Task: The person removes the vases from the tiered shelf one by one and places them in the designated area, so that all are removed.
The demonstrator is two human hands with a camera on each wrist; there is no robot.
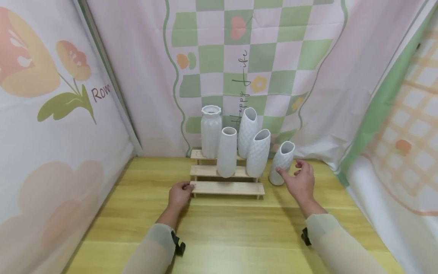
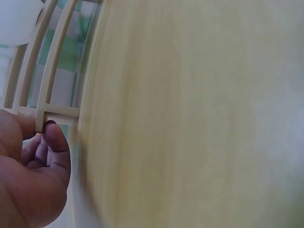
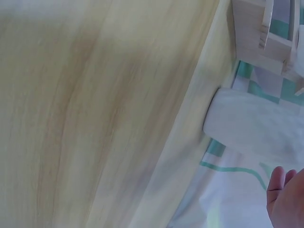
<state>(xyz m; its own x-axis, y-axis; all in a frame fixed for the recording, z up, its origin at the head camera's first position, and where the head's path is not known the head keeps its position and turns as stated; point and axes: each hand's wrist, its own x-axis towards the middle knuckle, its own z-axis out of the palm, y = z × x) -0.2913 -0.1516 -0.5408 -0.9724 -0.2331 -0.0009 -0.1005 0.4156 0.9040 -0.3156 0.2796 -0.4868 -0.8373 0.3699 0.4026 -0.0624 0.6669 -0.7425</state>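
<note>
A small three-step wooden shelf [image 1: 227, 187] stands on the table, its left end pinched between the thumb and fingers of my left hand [image 1: 179, 196]. In the left wrist view the fingertips [image 2: 56, 137] curl at the end of the lowest board [image 2: 51, 71]. A white textured vase [image 1: 282, 163] stands on the table to the right of the shelf. Beside it is my right hand [image 1: 302, 183], its thumb at the vase's side and its fingers loosely extended. In the right wrist view those fingers [image 3: 275, 186] sit near the vase [image 3: 251, 126] without wrapping it.
On the shelf's top board stand a white vase with a scalloped rim [image 1: 211, 133] and a slant-mouthed vase [image 1: 248, 133]. The middle board carries a smooth vase [image 1: 227, 154] and another slant-mouthed one [image 1: 258, 156]. Printed curtains [image 1: 150, 95] hang behind and at both sides.
</note>
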